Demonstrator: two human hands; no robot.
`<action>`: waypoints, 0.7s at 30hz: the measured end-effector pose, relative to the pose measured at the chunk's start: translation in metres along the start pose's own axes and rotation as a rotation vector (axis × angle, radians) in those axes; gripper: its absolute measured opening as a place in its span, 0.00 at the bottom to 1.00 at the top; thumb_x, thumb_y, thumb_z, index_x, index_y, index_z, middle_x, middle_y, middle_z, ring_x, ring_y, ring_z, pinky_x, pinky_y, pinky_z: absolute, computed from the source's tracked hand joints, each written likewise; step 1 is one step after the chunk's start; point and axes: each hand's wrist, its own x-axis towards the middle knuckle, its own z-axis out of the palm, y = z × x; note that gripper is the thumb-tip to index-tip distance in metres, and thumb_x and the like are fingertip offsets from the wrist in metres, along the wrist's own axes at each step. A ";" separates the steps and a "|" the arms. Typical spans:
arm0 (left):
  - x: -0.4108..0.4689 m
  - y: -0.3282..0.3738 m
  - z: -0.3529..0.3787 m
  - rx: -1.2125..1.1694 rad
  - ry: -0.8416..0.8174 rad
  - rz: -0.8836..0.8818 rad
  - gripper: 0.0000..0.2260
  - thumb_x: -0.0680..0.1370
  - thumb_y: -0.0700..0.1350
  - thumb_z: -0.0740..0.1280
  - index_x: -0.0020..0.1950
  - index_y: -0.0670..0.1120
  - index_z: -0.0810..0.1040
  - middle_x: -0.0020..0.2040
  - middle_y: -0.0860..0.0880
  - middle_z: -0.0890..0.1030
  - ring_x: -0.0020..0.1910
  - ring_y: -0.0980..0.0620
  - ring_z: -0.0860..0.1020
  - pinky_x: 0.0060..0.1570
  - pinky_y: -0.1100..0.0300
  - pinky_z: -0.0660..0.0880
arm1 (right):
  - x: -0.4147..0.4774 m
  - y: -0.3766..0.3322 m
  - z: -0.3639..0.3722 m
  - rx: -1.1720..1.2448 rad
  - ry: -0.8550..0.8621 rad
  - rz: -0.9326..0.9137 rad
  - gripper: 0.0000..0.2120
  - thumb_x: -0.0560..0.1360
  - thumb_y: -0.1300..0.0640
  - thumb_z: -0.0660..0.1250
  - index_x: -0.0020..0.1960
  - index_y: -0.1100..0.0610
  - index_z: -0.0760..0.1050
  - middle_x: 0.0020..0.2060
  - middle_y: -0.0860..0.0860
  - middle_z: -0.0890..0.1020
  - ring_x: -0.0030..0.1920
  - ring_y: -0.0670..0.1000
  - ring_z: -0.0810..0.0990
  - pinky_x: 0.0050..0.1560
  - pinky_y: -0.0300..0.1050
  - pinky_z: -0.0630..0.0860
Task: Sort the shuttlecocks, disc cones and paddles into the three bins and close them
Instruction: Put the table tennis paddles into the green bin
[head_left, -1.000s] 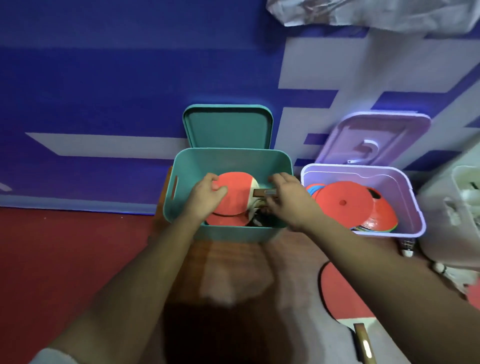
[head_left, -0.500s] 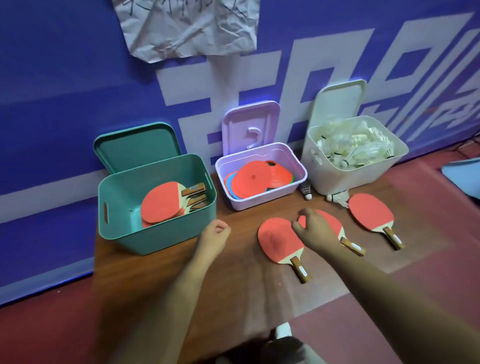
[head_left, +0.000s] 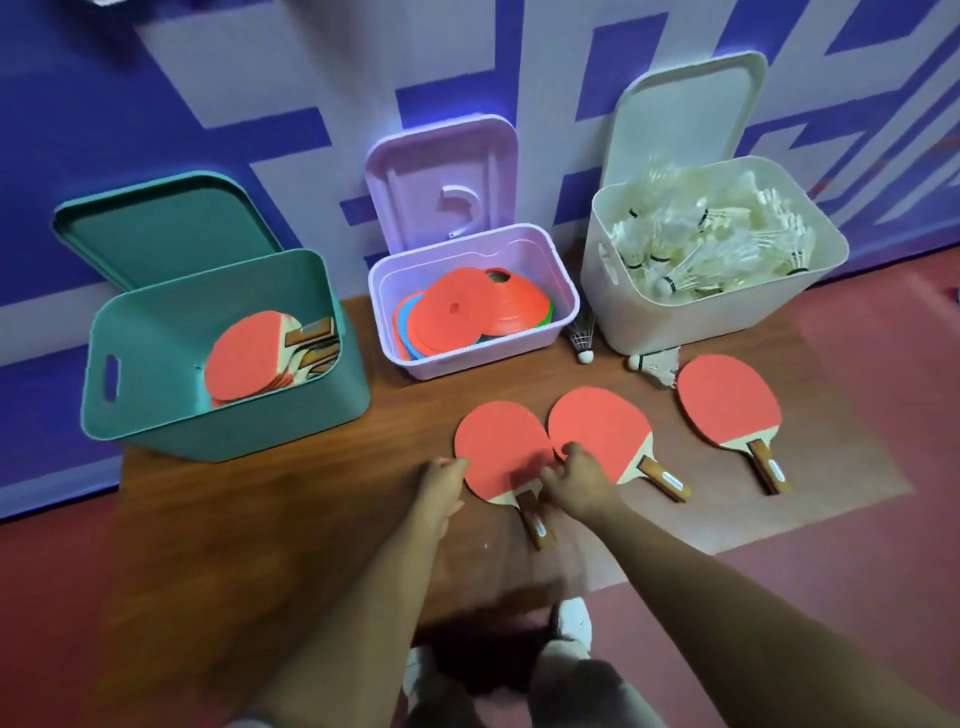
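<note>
Three red paddles lie on the wooden board (head_left: 291, 499): a left paddle (head_left: 496, 439), a middle paddle (head_left: 605, 418) and a right paddle (head_left: 727, 400). My left hand (head_left: 441, 483) curls its fingers round the left paddle's left edge. Over the spot where the left and middle paddles meet, my right hand (head_left: 576, 478) has its fingers curled; its grip is unclear. The teal bin (head_left: 223, 431) holds several paddles (head_left: 249, 353). Disc cones (head_left: 467, 312) fill the purple bin (head_left: 563, 291). The white bin (head_left: 717, 317) is heaped with shuttlecocks (head_left: 701, 244). Two loose shuttlecocks (head_left: 584, 340) (head_left: 657, 364) lie before it.
All three bins stand against the blue and white wall, their lids tipped up behind them: teal lid (head_left: 156, 228), purple lid (head_left: 447, 176), white lid (head_left: 680, 114). Red floor surrounds the board. My shoe (head_left: 574, 621) shows at the bottom.
Both hands have left the teal bin, where they set a paddle down. They moved right and down to the loose paddles; the left hand now reaches the left paddle's edge.
</note>
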 end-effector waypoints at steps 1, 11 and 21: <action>0.002 -0.003 0.006 -0.065 -0.005 -0.028 0.10 0.79 0.45 0.63 0.59 0.46 0.70 0.55 0.46 0.74 0.55 0.48 0.72 0.52 0.54 0.70 | 0.003 0.001 0.001 0.029 -0.030 0.021 0.18 0.76 0.55 0.64 0.60 0.66 0.69 0.54 0.61 0.78 0.57 0.60 0.76 0.49 0.46 0.68; 0.005 -0.021 0.033 -0.498 0.085 0.032 0.15 0.80 0.39 0.62 0.67 0.44 0.72 0.61 0.45 0.78 0.56 0.46 0.78 0.55 0.48 0.75 | 0.025 0.020 0.004 0.555 -0.309 0.191 0.17 0.72 0.52 0.71 0.55 0.63 0.75 0.34 0.53 0.79 0.31 0.50 0.76 0.30 0.44 0.72; -0.017 -0.004 0.037 -0.556 0.021 0.124 0.24 0.78 0.31 0.62 0.67 0.54 0.68 0.66 0.48 0.74 0.62 0.42 0.75 0.55 0.40 0.76 | 0.097 0.068 -0.096 -0.158 0.056 0.164 0.38 0.63 0.33 0.66 0.59 0.61 0.66 0.53 0.60 0.76 0.50 0.59 0.79 0.49 0.47 0.77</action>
